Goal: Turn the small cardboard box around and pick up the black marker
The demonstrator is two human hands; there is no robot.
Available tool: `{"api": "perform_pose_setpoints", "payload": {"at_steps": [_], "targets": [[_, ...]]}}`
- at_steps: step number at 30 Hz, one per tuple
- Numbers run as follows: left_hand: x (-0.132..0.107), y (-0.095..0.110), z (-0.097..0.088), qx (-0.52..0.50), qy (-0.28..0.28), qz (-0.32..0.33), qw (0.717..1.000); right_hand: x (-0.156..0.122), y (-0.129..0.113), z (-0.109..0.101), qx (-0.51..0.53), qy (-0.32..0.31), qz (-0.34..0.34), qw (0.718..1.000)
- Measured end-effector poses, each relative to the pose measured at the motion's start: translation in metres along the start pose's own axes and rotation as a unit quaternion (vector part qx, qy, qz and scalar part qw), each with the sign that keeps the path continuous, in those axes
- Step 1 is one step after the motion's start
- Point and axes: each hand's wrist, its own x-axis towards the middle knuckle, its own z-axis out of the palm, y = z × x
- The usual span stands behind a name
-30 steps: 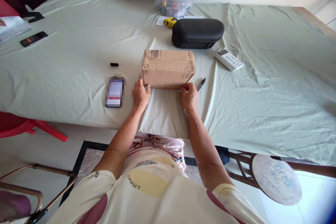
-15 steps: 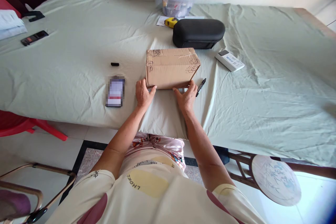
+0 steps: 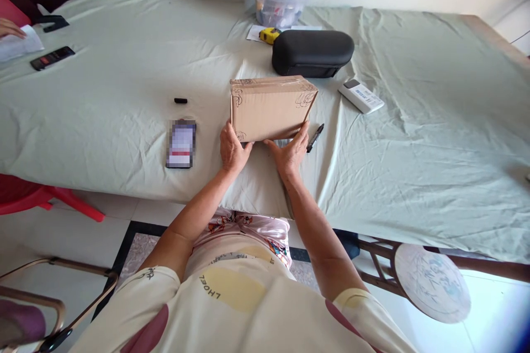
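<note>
A brown cardboard box [image 3: 271, 107] with pen doodles at its corners is tipped up on the pale green tablecloth [image 3: 124, 83], its broad face turned toward me. My left hand [image 3: 232, 150] grips its lower left corner, thumb on the front face. My right hand [image 3: 290, 153] holds the bottom edge from below, fingers reaching up to the lower right corner. A black marker [image 3: 315, 137] lies just right of my right hand. A phone [image 3: 181, 144] rests to the left of my left hand.
Behind the box lie a black oblong case [image 3: 312, 52], a white remote [image 3: 361, 95], a yellow tape measure [image 3: 269, 35] and a clear tub of supplies [image 3: 278, 3]. A small black cap [image 3: 180, 100] sits left of the box. Another person's hand [image 3: 10, 28] holds paper at far left, near a dark remote [image 3: 52, 58].
The box has been tilted up from lying flat, its near edge raised and its broad face turned toward me. Both hands shifted slightly inward under it. The other person's hand appeared at far left.
</note>
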Motion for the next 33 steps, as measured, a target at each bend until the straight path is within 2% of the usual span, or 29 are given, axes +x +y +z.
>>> {"api": "perform_pose_setpoints", "payload": {"at_steps": [7,11,14,18,21,27,33], "targets": [[0.007,-0.006,-0.005,-0.030,0.000,-0.018,0.999,0.010,0.018,-0.009,0.083,-0.009,-0.065,0.994],[0.012,-0.012,-0.007,-0.074,0.011,-0.006,0.997,0.014,0.014,-0.018,0.150,-0.011,-0.035,0.988],[0.017,-0.017,-0.007,-0.131,0.012,-0.021,0.991,0.013,0.007,-0.024,0.176,0.002,-0.022,0.984],[0.026,-0.026,-0.009,-0.196,0.036,-0.081,0.976,0.008,-0.001,-0.031,0.213,-0.050,-0.041,0.975],[0.033,-0.032,-0.014,-0.193,0.067,-0.100,0.974,0.004,-0.006,-0.034,0.248,-0.096,-0.061,0.962],[0.038,-0.029,-0.030,-0.177,0.109,-0.047,0.977,0.006,-0.011,-0.044,0.296,-0.156,-0.041,0.941],[0.039,-0.029,-0.038,-0.175,0.120,0.005,0.977,0.015,0.001,-0.044,0.300,-0.124,-0.046,0.945]]}}
